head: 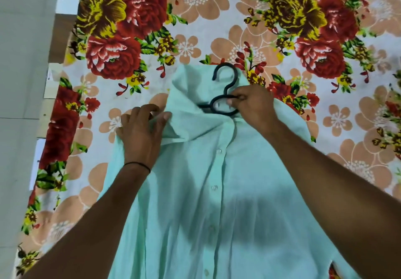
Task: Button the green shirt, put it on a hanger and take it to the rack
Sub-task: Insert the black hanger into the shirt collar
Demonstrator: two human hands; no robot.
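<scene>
A pale green shirt [217, 192] lies front up on the flowered sheet, its buttons closed down the placket. A black plastic hanger [226, 87] sits inside the neck opening, its hook poking out past the collar. My right hand [253, 105] pinches the hanger's loop just below the hook. My left hand [141, 131] grips the shirt's left collar and shoulder cloth, with the collar flap folded up. The hanger's arms are hidden under the cloth.
The flowered sheet [195, 29] covers a bed that runs away from me. On the left is the bed's edge and a pale floor [21, 83]. A black band circles my left wrist [137, 166].
</scene>
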